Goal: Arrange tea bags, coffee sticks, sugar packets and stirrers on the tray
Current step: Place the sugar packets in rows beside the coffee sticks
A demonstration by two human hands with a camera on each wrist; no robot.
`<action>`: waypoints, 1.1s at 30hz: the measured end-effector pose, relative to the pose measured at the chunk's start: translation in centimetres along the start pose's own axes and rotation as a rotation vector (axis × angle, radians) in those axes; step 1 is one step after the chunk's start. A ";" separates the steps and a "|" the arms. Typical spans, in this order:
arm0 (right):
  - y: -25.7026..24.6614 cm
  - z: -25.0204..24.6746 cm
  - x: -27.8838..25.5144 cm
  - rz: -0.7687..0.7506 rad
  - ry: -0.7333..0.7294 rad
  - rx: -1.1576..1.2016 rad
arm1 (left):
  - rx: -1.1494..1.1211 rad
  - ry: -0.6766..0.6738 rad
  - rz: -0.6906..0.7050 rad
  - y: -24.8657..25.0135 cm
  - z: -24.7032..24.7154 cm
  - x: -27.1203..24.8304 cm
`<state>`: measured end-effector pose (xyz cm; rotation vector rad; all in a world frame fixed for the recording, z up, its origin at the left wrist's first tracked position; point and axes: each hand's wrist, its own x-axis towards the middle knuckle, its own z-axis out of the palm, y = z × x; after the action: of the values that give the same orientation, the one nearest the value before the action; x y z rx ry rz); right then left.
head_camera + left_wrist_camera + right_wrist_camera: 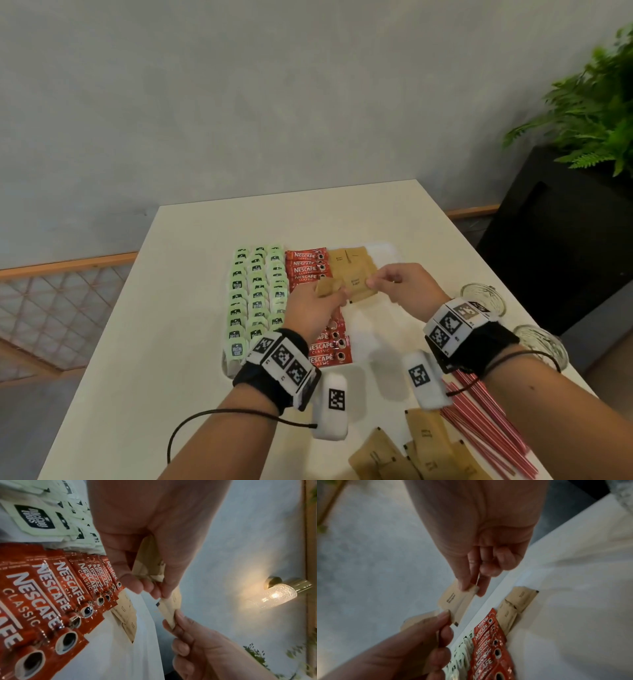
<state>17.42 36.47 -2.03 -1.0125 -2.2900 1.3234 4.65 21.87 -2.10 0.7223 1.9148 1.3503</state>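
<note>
Both hands hover over the white tray (381,248). My left hand (337,298) (147,584) grips a small bunch of brown sugar packets (326,287) (148,561). My right hand (373,280) (471,587) pinches one end of a single brown sugar packet (357,285) (452,601) (169,609), and the left fingertips touch its other end. On the tray lie three columns of green tea bags (257,298), a column of red coffee sticks (308,269) (51,601) and a few sugar packets (347,258) (513,604) at its far end.
Loose sugar packets (418,452) and red-striped stirrers (486,421) lie on the table near its front right. Two glasses (483,297) (543,342) stand by the right edge. A black planter (555,240) with a fern stands past it.
</note>
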 end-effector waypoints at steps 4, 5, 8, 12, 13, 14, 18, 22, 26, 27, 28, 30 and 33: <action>0.9 0.5 0.6 0.076 -0.095 0.119 | -0.250 -0.060 -0.153 0.1 -0.6 0.5; 1.3 0.7 0.9 0.102 -0.090 0.097 | -0.310 -0.057 -0.193 0.3 -0.9 0.6; 3.1 1.1 1.8 0.226 -0.044 -0.031 | -0.437 0.009 -0.267 0.4 -1.9 1.3; 4.8 2.1 3.0 0.309 -0.006 -0.098 | -0.522 0.087 -0.267 0.0 -2.7 1.6; 4.9 2.5 3.3 0.311 -0.007 -0.100 | -0.555 0.096 -0.273 -0.1 -2.9 1.7; 4.8 3.0 3.5 0.309 -0.008 -0.109 | -0.595 0.103 -0.286 -0.2 -3.1 1.7; 4.4 4.3 4.2 0.315 -0.014 -0.234 | -0.568 0.146 -0.286 -0.7 -3.6 2.2; 4.2 4.9 4.5 0.348 -0.022 -0.284 | -0.495 0.180 -0.248 -1.0 -3.7 2.3; 3.7 5.1 4.6 0.350 -0.040 -0.336 | -0.460 0.186 -0.256 -1.1 -3.6 2.3; 3.5 5.1 4.6 0.349 -0.044 -0.339 | -0.455 0.183 -0.255 -1.2 -3.6 2.3; 3.4 5.0 4.6 0.351 -0.046 -0.335 | -0.449 0.181 -0.252 -1.2 -3.5 2.3; 3.4 4.8 4.4 0.345 -0.037 -0.297 | -0.425 0.171 -0.245 -1.2 -3.5 2.2; 3.5 4.5 3.6 0.282 -0.006 -0.197 | -0.422 0.124 -0.186 -1.4 -3.3 2.0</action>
<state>13.81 37.31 -7.62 -1.4435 -2.3853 1.2157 0.72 21.03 -3.04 0.2516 1.6579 1.6354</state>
